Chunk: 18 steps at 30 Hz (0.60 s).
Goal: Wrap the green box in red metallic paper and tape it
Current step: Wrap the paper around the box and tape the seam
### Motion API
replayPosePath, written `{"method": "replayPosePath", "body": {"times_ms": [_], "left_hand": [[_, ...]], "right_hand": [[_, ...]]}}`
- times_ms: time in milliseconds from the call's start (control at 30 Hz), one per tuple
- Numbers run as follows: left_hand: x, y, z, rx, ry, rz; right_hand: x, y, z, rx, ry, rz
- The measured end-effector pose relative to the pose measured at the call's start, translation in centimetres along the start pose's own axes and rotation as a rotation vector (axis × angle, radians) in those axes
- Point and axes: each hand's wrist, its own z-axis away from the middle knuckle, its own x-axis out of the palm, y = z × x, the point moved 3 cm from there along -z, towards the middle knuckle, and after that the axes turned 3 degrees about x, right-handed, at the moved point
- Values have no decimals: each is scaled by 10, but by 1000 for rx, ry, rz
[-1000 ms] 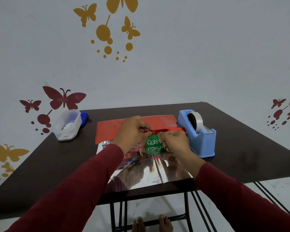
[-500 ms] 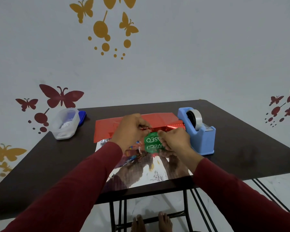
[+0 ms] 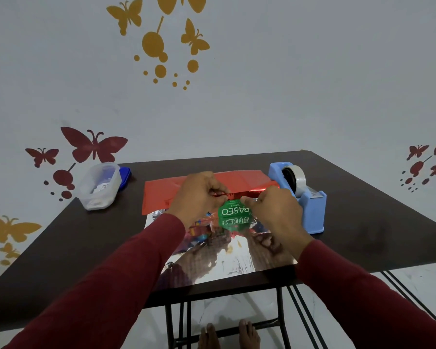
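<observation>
The green box (image 3: 233, 210) with white lettering lies on the shiny silver inner side of the wrapping paper (image 3: 237, 260), which mirrors it. The far part of the red metallic paper (image 3: 161, 195) is folded over the box towards me. My left hand (image 3: 199, 195) pinches the paper's red edge on the box's left. On the box's right side, my right hand (image 3: 275, 212) pinches the same edge. Most of the box is hidden under my hands and the fold.
A blue tape dispenser (image 3: 310, 210) with a white roll stands just right of my right hand. A clear plastic container (image 3: 98, 188) with a blue lid beside it sits at the back left of the dark table (image 3: 61, 248). The wall rises close behind.
Both hands stay on the folded red edge over the box. My right hand has shifted slightly along it. The box has not moved.
</observation>
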Motion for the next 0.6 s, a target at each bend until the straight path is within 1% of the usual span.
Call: {"method": "replayPosePath", "body": {"times_ms": [100,233,300,400,533,600], "left_hand": [[0,0,0,-13,-1,15],[0,1,1,-21,-3,26],[-1,3,1,-27,-9,15],[1,5,1,-47,-12,-11],[3,13,-8,-102,-6,6],[7,25,-16,-67,-21,-2]], "right_hand": [[2,0,1,-14,9,10],[8,2,9,-110,34,115],[3,1,11,-138,17,144],[-11,1,12,-102,-38,40],[-46,4,15,-160,-47,-140],[-68,9,15,-173,-63,-161]]}}
